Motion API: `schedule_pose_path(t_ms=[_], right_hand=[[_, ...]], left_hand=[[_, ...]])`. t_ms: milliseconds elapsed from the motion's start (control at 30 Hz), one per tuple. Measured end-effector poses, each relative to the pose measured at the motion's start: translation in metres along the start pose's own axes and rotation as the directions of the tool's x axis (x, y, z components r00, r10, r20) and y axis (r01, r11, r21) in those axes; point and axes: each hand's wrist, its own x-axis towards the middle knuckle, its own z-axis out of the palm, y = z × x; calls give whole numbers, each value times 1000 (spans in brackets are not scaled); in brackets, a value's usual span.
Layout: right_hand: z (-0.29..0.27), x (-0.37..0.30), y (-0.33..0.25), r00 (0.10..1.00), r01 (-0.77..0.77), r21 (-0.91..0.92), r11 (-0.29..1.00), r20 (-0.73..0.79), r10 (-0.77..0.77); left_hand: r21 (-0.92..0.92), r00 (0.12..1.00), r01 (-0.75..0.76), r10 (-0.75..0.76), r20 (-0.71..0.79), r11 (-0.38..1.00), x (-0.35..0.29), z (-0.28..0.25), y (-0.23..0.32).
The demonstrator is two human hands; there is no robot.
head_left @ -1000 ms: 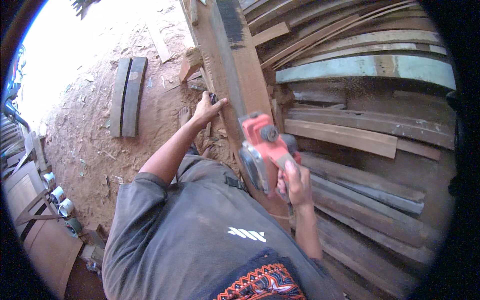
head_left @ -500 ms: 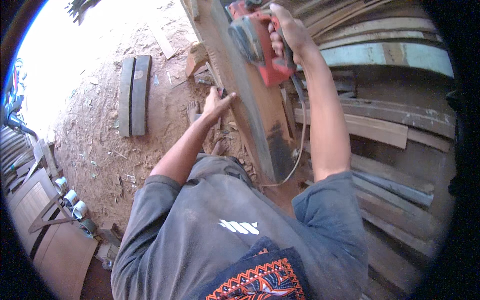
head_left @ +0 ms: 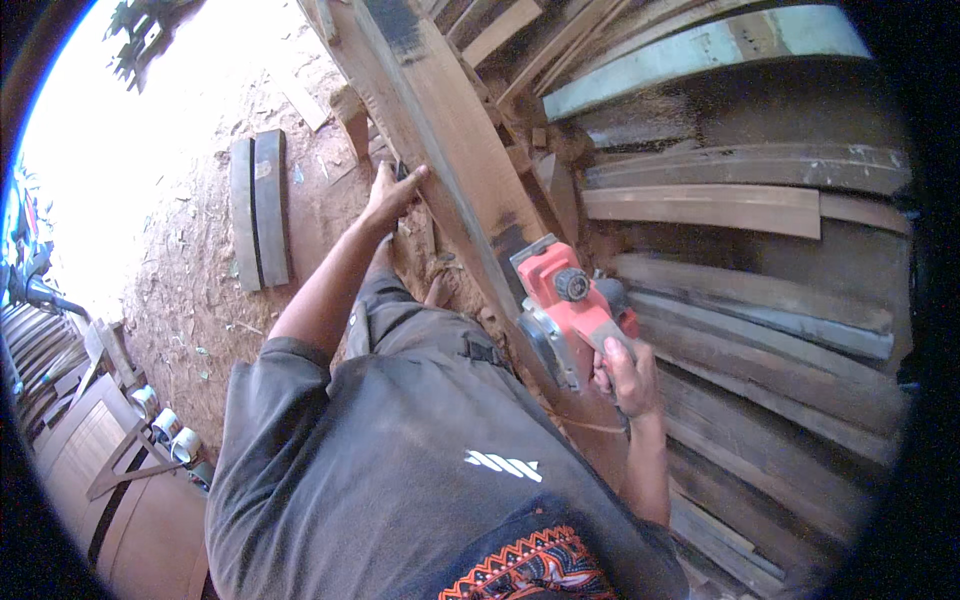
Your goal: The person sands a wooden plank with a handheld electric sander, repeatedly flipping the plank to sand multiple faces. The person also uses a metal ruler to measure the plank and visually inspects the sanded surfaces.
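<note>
My right hand [head_left: 625,378] is closed around the rear handle of a red electric planer [head_left: 570,285] with a dark round knob on top. The planer sits over the near end of a long wooden beam [head_left: 455,120], covering part of it. Pale bare wood runs along the beam's top, with dark patches at the far part and beside the planer. At the beam's left edge is my left hand [head_left: 390,195], its thumb reaching onto the wood. Its fingers curl around something small and dark that I cannot make out.
Stacked planks [head_left: 710,205] fill the right side, close to the planer. Two dark boards [head_left: 258,210] lie on the dusty ground at left. A wood block [head_left: 349,115] stands against the beam's left side. Wooden panels [head_left: 150,530] and several pale cylinders [head_left: 165,428] are at lower left.
My right hand has drawn the planer back from farther up the beam to its near end, close to my body. My left hand stays at the beam's edge. The view has shifted.
</note>
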Motion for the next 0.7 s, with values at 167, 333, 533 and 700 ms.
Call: schedule_pose_path(t_ms=[167, 333, 533, 700], right_hand=[[31, 60, -61, 999, -44, 91, 995, 37, 41], [68, 158, -144, 992, 108, 16, 994, 63, -109], [126, 286, -274, 942, 278, 28, 960, 190, -278], [172, 397, -346, 867, 426, 107, 898, 235, -439]], left_hand=[[8, 1000, -27, 27, 6, 1000, -1, 2, -4], [192, 1000, 31, -30, -8, 981, -14, -1, 11], [182, 989, 118, -132, 62, 976, -19, 0, 22], [238, 999, 24, -17, -30, 971, -21, 5, 12]])
